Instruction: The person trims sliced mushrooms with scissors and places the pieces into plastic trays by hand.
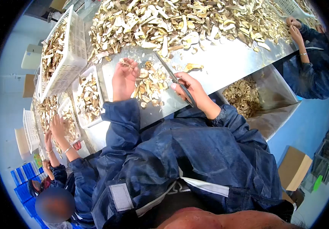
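Note:
Palm up and fingers curled, my left hand (125,79) holds a small pale mushroom piece (124,63) at its fingertips. My right hand (192,90) is wrapped round the dark handle of a long, thin tool (167,68), perhaps scissors or a knife, pointing up and left over the metal table (225,61). Between my two hands lies a small pile of cut dried mushroom pieces (150,82). One yellowish mushroom slice (193,67) rests apart, just above my right hand. A large heap of dried mushroom slices (164,24) covers the far part of the table.
White trays of pieces (81,126) and a tall white basket (74,57) stand at the left. Below the table's right edge is a lined box (273,82) holding mushrooms. Co-workers' hands are at the left (57,129) and far right (295,31).

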A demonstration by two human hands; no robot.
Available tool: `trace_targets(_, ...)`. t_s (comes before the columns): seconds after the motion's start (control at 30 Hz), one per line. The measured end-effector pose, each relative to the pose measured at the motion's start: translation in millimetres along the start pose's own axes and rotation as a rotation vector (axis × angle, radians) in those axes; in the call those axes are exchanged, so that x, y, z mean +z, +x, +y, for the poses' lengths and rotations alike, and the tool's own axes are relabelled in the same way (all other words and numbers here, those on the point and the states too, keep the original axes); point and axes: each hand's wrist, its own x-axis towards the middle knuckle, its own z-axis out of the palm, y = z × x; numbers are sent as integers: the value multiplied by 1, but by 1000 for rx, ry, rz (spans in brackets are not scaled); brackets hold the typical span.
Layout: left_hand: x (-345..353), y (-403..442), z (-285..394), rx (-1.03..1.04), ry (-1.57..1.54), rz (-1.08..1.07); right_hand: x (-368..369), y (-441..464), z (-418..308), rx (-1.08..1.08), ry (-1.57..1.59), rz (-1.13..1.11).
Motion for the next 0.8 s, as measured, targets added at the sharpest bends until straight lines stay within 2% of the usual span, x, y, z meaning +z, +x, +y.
trace_targets(0.07,9,9,4,20,-36,3,0,1,1,-3,-5,2)
trace_targets(0.1,15,17,2,44,45,19,0,1,2,-4,-1,2)
trace_targets(0.2,11,63,-11,-48,489,109,2,1,1,3,20,-3)
trace_targets(0.3,-2,110,-39,180,1218,268,1,-2,-1,0,22,4)
trace_targets(0.4,15,99,-35,285,1213,199,-2,-3,0,-15,11,16)
trace_targets(0.43,37,77,-27,183,1119,254,-2,-3,0,-29,9,9)
trace_targets(0.53,7,68,-13,-24,751,121,-4,-1,6,-39,12,-31)
trace_targets(0.6,16,41,0,-38,500,110,-5,-1,5,-42,-6,-51)
trace_targets(0.77,-14,21,12,-82,223,179,-5,1,5,-20,47,-63)
trace_targets(0.8,-19,19,12,-115,122,109,-6,1,6,-26,41,-61)
